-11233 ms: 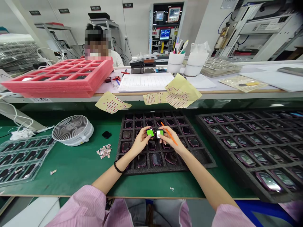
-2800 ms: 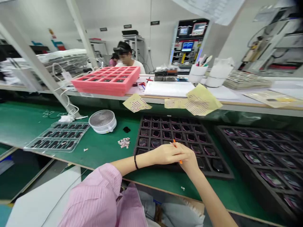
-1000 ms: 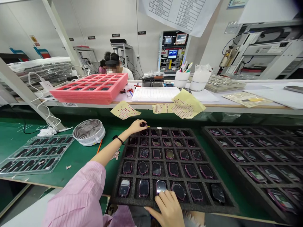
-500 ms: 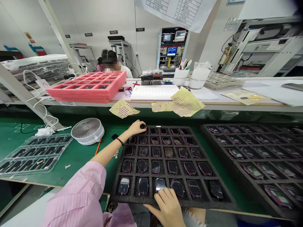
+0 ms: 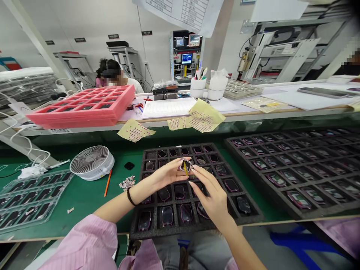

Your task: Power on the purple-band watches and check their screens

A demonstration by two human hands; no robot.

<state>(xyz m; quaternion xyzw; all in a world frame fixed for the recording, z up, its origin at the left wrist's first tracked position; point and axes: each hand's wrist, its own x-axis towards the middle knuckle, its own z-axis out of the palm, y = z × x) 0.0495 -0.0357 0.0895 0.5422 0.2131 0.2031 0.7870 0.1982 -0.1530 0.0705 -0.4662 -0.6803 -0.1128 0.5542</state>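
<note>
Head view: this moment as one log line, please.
left hand: holds watch case; right hand: open beside it; black tray: beneath both; orange stick: beside fan

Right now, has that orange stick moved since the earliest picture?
Yes, leftward: the orange stick was in the right hand, well right of the white fan; now it lies on the green mat close beside the fan.

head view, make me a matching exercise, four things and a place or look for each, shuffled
1. watch-like case with a yellow strip
2. orange stick
3. pink foam tray
4. fan

A. on the raised shelf
B. in the left hand
C. pale, with a round grille
D. on the green bench, beside the fan

Pairs: 1-B; 2-D; 3-A; 4-C
</note>
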